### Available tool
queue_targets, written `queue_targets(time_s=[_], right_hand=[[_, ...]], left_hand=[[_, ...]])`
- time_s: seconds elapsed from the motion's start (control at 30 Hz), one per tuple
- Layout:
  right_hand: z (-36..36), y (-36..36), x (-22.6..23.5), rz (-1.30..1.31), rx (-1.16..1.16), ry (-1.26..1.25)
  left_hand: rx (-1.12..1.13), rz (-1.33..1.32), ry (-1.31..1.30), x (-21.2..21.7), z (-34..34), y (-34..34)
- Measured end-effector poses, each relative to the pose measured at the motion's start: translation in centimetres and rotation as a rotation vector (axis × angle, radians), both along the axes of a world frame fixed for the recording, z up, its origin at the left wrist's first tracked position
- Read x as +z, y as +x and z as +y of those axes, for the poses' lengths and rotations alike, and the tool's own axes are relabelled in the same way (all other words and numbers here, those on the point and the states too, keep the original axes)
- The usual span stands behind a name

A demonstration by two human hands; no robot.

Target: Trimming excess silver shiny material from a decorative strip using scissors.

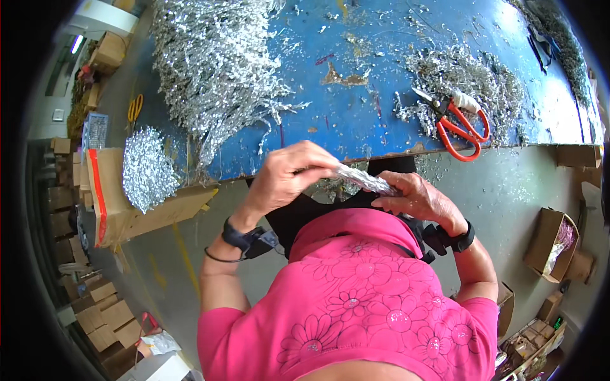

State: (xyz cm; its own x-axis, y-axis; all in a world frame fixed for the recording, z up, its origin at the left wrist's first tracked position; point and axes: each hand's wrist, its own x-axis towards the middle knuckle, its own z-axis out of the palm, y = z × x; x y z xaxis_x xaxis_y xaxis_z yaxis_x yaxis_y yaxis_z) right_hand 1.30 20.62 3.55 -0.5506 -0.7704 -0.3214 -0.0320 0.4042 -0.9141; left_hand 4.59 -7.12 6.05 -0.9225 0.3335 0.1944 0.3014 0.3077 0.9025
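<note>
A blue worktable [356, 120] carries a big heap of silver sprigs [216, 70]; an open brown carton [121, 197] with a red strip stands at its left corner. At the near edge, the left hand [289, 178] and right hand [416, 197] pinch a silver bundle [365, 181] between them. Red-handled scissors [454, 120] lie beyond.

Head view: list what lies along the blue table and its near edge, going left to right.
Yellow-handled scissors → open cardboard box of silver pieces → big heap of silver sprigs → left hand → silver bundle → right hand → orange-handled scissors.
</note>
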Motion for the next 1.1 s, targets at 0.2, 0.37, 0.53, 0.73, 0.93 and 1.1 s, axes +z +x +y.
queue_targets(time_s=[0.2,0.37,0.53,0.73,0.93,1.1], right_hand=[[2.2,-1.8,1.2,-0.211,-0.090,0.014],[0.9,-3.9,1.6,-0.113,-0.264,-0.043],[-0.8,-5.2,-1.2,0.978,-0.178,0.091],[-1.3,-4.5,-1.4,1.075,-0.094,0.180],[-0.4,-4.3,-1.7,1.083,-0.144,0.232],[-0.9,-4.4,-1.7,1.103,-0.126,0.226]], left_hand=[[0.143,-0.063,-0.001,-0.7,-3.0,1.2],[0.304,0.003,-0.003,-2.4,-4.0,1.1],[0.409,0.130,-0.208,-3.4,-4.5,0.7],[0.372,0.244,-0.375,-3.7,-6.1,1.6],[0.396,0.285,-0.312,-4.1,-5.7,0.9],[0.388,0.287,-0.334,-4.5,-6.7,1.6]])
